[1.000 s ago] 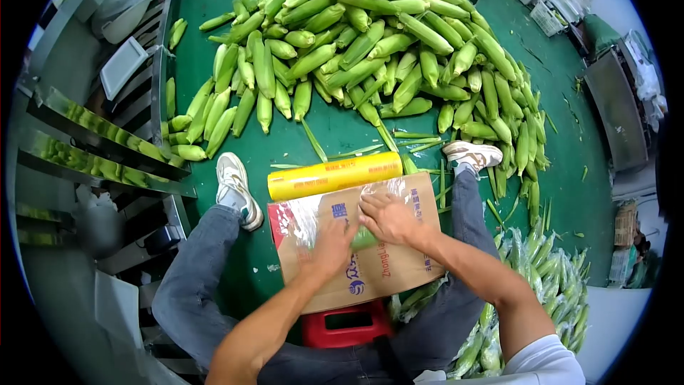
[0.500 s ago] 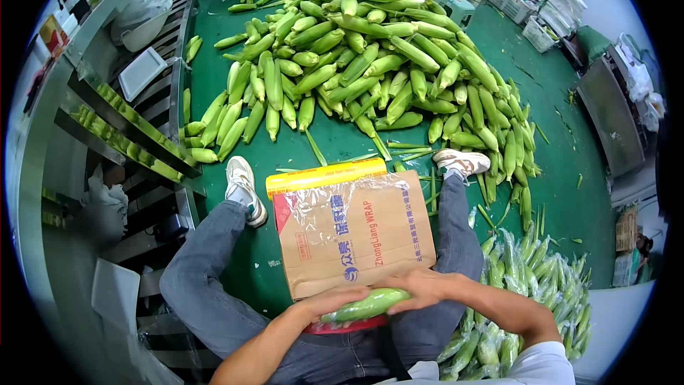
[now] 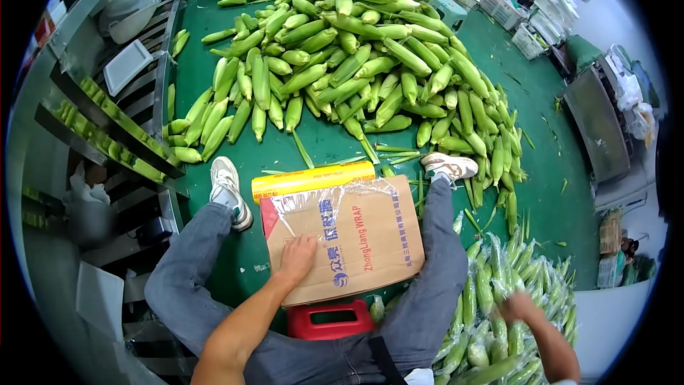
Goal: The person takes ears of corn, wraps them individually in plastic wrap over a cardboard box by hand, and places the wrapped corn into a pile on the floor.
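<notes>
The left grip [image 3: 296,259] rests opened on the cardboard box [image 3: 370,239]; the right grip [image 3: 519,306] is over the wrapped corn [image 3: 484,289] beside the right leg [image 3: 440,260] — too blurred to tell its state.

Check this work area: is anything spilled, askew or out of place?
Green leaf strips lie scattered on the floor between the corn pile and yellow roll; they look like stray trimmings outside the heap.

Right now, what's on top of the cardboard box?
The left hand rests on the cardboard box; clear film lies across its far part. The surface beneath the hand and the box's inside are hidden.
</notes>
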Demonstrator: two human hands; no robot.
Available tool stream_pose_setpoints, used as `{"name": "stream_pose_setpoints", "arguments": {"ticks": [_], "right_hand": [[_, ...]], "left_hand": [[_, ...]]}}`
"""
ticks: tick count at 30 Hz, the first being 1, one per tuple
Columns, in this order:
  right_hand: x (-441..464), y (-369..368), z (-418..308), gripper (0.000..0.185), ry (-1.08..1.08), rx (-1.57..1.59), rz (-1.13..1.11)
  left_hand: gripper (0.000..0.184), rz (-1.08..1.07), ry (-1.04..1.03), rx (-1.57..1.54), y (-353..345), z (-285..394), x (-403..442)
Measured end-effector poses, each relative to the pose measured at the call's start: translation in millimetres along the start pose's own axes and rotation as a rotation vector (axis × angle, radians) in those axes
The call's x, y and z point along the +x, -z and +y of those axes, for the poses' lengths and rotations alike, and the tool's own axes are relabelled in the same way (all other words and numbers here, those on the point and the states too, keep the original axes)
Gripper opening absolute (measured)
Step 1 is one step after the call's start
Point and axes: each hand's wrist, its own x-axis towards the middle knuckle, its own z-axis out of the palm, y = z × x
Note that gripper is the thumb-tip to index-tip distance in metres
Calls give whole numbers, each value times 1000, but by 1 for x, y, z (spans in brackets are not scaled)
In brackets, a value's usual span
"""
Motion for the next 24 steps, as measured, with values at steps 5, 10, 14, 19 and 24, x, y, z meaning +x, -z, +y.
{"name": "stream_pose_setpoints", "arguments": {"ticks": [5,10,14,19,24], "right_hand": [[154,175,-234,68,469,457,1071],[246,184,-283,12,752,364,928],[217,123,-207,7,911,312,750],[215,76,-206,8,943,288,743],[302,229,-209,36,551,834,146]], "left_hand": [[8,-61,27,-204,26,-11,6],[10,-239,63,-295,74,-9,-3],[14,-404,1,-155,68,-20,-37],[19,-686,-105,11,48,-10,-64],[16,-662,-67,9,41,-5,-52]]}}
